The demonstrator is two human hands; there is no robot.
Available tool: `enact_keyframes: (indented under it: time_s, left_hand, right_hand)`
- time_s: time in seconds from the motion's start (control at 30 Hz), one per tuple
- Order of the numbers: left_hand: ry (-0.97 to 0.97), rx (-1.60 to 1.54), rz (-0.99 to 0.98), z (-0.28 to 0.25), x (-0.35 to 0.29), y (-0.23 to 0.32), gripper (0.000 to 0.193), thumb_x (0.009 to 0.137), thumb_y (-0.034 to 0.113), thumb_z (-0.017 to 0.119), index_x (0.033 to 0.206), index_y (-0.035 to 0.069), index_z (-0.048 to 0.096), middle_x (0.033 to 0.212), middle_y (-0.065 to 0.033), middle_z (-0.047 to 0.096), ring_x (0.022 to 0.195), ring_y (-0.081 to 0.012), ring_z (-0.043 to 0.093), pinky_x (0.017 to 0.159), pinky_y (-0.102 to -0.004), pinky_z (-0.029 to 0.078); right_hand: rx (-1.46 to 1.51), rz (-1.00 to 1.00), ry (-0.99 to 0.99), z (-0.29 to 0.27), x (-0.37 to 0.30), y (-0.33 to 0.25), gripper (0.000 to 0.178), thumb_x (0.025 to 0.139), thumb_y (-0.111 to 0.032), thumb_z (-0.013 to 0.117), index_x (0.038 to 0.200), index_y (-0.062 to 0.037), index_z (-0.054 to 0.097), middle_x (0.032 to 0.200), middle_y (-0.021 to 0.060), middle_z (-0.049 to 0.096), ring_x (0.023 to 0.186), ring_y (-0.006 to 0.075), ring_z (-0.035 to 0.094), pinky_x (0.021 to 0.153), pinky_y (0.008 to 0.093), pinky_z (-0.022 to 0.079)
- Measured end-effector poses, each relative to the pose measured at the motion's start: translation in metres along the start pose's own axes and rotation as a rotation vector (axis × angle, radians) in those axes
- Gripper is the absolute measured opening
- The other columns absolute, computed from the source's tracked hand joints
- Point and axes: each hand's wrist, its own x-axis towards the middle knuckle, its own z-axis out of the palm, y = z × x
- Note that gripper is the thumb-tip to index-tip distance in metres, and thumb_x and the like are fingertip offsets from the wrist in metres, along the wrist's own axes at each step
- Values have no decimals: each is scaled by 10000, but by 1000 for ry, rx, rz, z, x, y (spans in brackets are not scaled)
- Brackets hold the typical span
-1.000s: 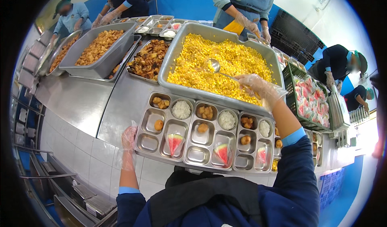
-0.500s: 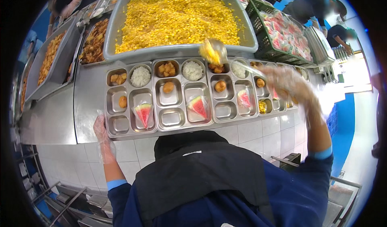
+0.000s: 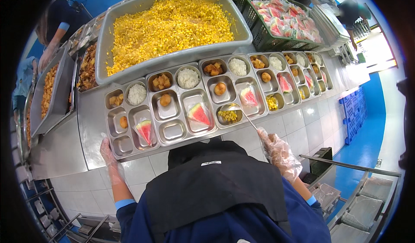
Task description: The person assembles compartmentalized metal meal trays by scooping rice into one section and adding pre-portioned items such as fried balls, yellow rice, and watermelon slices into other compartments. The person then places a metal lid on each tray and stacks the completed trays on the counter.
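Observation:
My right hand (image 3: 281, 153), in a clear plastic glove, is closed around the handle of a metal serving spoon (image 3: 249, 121). The spoon's bowl is at the near left compartment of the third meal tray (image 3: 234, 85), where yellow corn (image 3: 228, 115) lies. My gloved left hand (image 3: 111, 155) grips the left edge of the leftmost meal tray (image 3: 113, 136); its fingertips are partly hidden. That tray and the second meal tray (image 3: 168, 127) hold rice, brown cubes, a round brown ball and wrapped watermelon. Both have a bare near left compartment.
A large grey tub (image 3: 173, 53) of corn stands behind the trays. Right of it is a green crate (image 3: 276, 44) of wrapped watermelon, then stacked trays (image 3: 330, 25). More filled trays (image 3: 289, 97) continue rightward. Grey bin (image 3: 60, 92) at left; other people work beyond.
My right hand has brought the spoon down and toward me, from above the third tray to its near left compartment, which now holds corn. My left hand stays at the tray edge. The view has turned.

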Motion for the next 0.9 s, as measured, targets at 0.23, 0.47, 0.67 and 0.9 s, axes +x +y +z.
enact_keyframes:
  time_s: [0.23, 0.47, 0.67, 0.9]
  left_hand:
    - [-7, 90, 154, 9, -9, 9, 350, 1000, 358, 577, 945, 34, 696, 837, 7, 607, 769, -105, 529, 685, -279, 452]
    - [81, 244, 300, 0, -7, -2, 340, 967, 348, 632, 1034, 34, 743, 837, 27, 642, 723, -76, 535, 627, -248, 430]
    - [114, 8, 207, 1, -8, -3, 376, 947, 378, 655, 1030, 23, 751, 821, 9, 668, 709, -72, 552, 631, -237, 448]
    - [131, -33, 168, 9, -20, 10, 356, 946, 352, 677, 1051, 19, 747, 839, 20, 680, 678, -49, 532, 596, -213, 431]
  right_hand:
    - [1135, 505, -241, -71, 45, 30, 441, 954, -112, 640, 1390, -64, 600, 783, 0, 637, 463, 34, 454, 426, 200, 374]
    - [620, -153, -240, -144, 241, -28, 519, 939, -262, 662, 1394, -30, 571, 775, 1, 610, 484, 74, 483, 431, 228, 366]
    - [-316, -607, 279, -103, 421, -128, 379, 1002, -253, 541, 1322, -56, 595, 804, 160, 630, 681, 322, 587, 640, 434, 477]
    - [-651, -943, 498, -81, 425, -136, 255, 949, -57, 522, 1195, -100, 573, 748, 27, 511, 666, 163, 533, 560, 347, 469]
